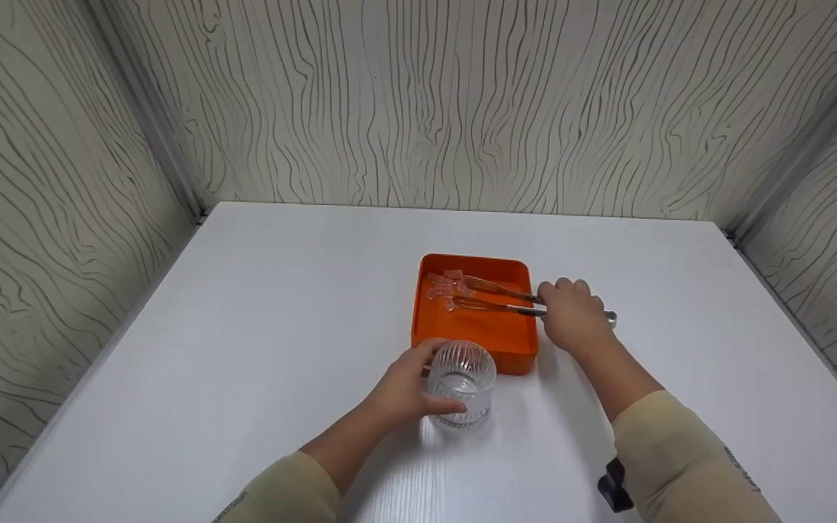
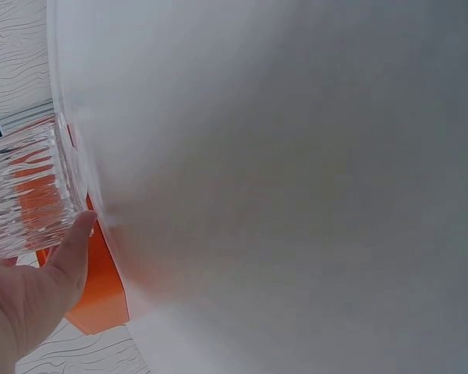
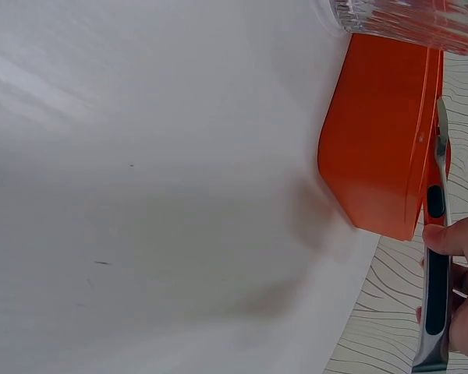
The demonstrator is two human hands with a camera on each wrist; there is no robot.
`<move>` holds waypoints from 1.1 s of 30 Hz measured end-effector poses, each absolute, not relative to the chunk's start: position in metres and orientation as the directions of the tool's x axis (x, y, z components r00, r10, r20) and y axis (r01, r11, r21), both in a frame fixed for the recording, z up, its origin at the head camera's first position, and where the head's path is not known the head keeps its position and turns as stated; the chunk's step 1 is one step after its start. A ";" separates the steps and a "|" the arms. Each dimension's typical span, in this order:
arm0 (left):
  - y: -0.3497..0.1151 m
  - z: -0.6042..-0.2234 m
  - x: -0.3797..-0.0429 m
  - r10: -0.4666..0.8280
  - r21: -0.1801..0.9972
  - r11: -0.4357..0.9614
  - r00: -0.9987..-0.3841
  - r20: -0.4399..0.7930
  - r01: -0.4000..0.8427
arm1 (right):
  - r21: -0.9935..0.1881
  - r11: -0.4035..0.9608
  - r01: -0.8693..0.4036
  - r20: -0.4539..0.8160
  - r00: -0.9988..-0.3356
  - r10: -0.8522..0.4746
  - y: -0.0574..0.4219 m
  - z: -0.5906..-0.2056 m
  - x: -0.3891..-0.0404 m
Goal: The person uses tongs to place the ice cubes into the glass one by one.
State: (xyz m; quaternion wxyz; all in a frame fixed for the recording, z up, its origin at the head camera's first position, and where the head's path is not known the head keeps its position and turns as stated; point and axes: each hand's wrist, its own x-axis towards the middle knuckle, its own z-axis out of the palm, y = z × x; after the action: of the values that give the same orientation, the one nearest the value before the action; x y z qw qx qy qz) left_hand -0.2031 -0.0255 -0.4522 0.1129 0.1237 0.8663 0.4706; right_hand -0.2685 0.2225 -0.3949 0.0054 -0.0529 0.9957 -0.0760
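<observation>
My left hand [image 1: 407, 388] holds a clear ribbed glass [image 1: 464, 378] upright, thumb on the near side and fingers behind it. In the left wrist view the glass [image 2: 31, 187] shows the orange tray through its ribs. My right hand [image 1: 575, 314] grips a pair of metal tongs [image 1: 527, 311] with dark handle pads. The tongs reach over the right rim of the orange tray [image 1: 491, 334], tips apart beside several clear ice-like cubes [image 1: 444, 285] at its left side. Seen from the right wrist, the tongs [image 3: 437, 288] lie between thumb and fingers.
A white table [image 1: 244, 327] carries everything. Wood-grain panels [image 1: 418, 109] stand behind it and along both sides. The glass is just in front of the tray's near wall. A black object [image 1: 615, 485], partly covered by the right sleeve, lies near the front right.
</observation>
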 end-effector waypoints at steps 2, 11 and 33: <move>-0.026 -0.452 -0.203 0.320 0.844 0.526 -0.944 -0.081 0.106 | -0.144 0.984 -0.105 0.003 -0.994 -0.106 0.221 -0.396 -0.269; -0.026 -0.452 -0.202 0.315 0.841 0.533 -0.945 -0.089 0.098 | -0.084 0.990 -0.114 -0.005 -0.993 -0.114 0.217 -0.400 -0.275; -0.027 -0.451 -0.202 0.334 0.848 0.518 -0.939 -0.085 0.108 | -0.078 0.991 -0.107 0.006 -0.994 -0.107 0.213 -0.399 -0.281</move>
State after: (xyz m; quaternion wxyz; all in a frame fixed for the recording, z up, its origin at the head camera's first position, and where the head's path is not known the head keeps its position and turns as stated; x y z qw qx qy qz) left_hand -0.2023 -0.0272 -0.4514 0.1194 0.1281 0.8631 0.4737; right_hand -0.2811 0.2133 -0.3987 -0.0010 -0.0538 0.9978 -0.0392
